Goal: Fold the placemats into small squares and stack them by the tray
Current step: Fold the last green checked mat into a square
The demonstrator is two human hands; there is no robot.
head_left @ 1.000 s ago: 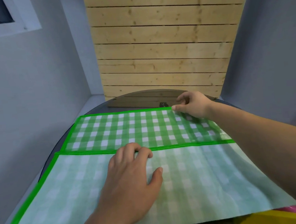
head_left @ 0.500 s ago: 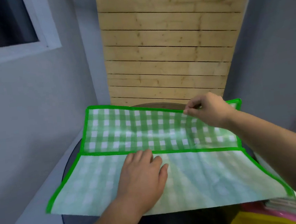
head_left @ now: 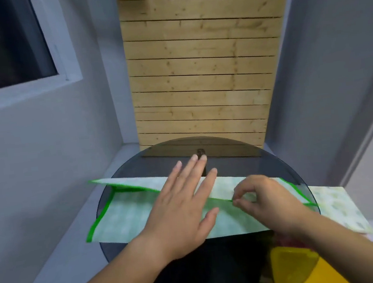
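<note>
Bare glass table (head_left: 240,165) beyond the placemat (head_left: 124,218), up to the plank wall (head_left: 199,94) — a yellow thing (head_left: 326,274), perhaps a tray, blocks near right.

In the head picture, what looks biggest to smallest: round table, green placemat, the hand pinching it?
1. round table
2. green placemat
3. right hand, clearly smallest, even being nearest the camera of the three.

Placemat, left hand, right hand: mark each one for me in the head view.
placemat (head_left: 124,218), head view, on its pale near layer left of the hands.
left hand (head_left: 181,212), head view, on the back of the hand.
right hand (head_left: 266,201), head view, on the back of the hand.
</note>
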